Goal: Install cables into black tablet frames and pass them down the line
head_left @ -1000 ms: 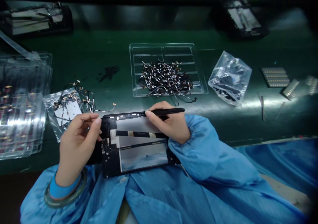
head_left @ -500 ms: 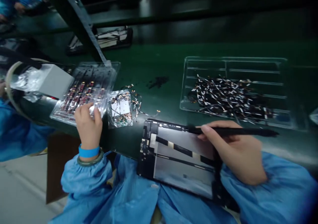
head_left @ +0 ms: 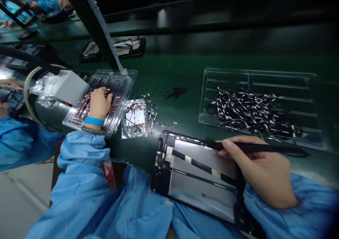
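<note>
My left hand point(head_left: 100, 103) is over the clear plastic tray point(head_left: 124, 87) of small dark red parts, fingers curled down among them; whether they grip a part is hidden. In my right hand point(head_left: 261, 168) is a black pen-like tool point(head_left: 278, 149), held between thumb and fingers, its tip at the upper edge of an opened tablet-like device point(head_left: 201, 175). The device lies tilted at the bench's front edge, showing a silvery panel with dark strips. Just right of the tray sits a clear bag point(head_left: 136, 117) of tiny parts, with thin cables beside it.
A clear tray point(head_left: 280, 74) heaped with black-and-white cables point(head_left: 246, 108) stands at the right. A white box point(head_left: 71, 87) and a curved hose are at the left, near a co-worker's sleeve point(head_left: 23, 140). A green post point(head_left: 102, 30) rises behind the left tray. More devices point(head_left: 129, 47) lie farther back.
My left hand has moved up and farther over the parts tray, its fingers now down among the parts. My right hand keeps the tool at the device's edge. The whole view has shifted slightly.
</note>
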Tool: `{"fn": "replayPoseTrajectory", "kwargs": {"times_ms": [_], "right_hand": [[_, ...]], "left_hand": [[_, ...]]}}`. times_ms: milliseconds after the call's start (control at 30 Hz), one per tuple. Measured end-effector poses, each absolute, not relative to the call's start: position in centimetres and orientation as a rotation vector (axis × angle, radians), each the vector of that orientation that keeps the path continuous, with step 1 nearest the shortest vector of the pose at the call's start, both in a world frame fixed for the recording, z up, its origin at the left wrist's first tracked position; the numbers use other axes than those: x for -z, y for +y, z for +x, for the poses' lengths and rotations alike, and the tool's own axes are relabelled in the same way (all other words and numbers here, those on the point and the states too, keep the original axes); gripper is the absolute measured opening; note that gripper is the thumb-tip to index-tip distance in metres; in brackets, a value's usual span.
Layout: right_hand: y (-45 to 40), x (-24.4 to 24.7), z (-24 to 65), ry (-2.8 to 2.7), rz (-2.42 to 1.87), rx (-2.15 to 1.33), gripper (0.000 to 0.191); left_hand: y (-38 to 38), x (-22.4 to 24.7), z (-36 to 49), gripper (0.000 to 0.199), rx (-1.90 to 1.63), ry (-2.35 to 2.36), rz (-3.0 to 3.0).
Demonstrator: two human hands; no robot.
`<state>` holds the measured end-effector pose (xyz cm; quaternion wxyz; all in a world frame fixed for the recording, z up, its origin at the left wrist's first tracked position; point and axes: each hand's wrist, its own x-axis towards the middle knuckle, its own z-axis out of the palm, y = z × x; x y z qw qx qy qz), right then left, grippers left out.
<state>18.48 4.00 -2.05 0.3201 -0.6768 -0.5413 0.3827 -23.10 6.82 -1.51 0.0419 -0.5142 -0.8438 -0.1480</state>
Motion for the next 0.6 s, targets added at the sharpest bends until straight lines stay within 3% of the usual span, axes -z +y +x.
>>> {"fn": "replayPoseTrajectory", "kwargs": {"times_ms": [167, 367, 600], "right_hand": [[4.0, 2.1, 18.3, -1.446, -1.711, -0.994, 0.033], [3.9, 1.8, 18.4, -1.519, -1.624, -0.968, 0.02], [3.4, 2.7, 19.1, -1.418, -1.502, -0.936, 0.014]], "left_hand": [[7.7, 1.7, -23.8, 0.032, 0.504, -2.59, -1.532], [7.9, 1.6, -23.5, 0.005, 0.814, -2.51, -1.453], [5.5, -0.9, -20.8, 0.008, 1.542, -2.355, -1.351]]}}
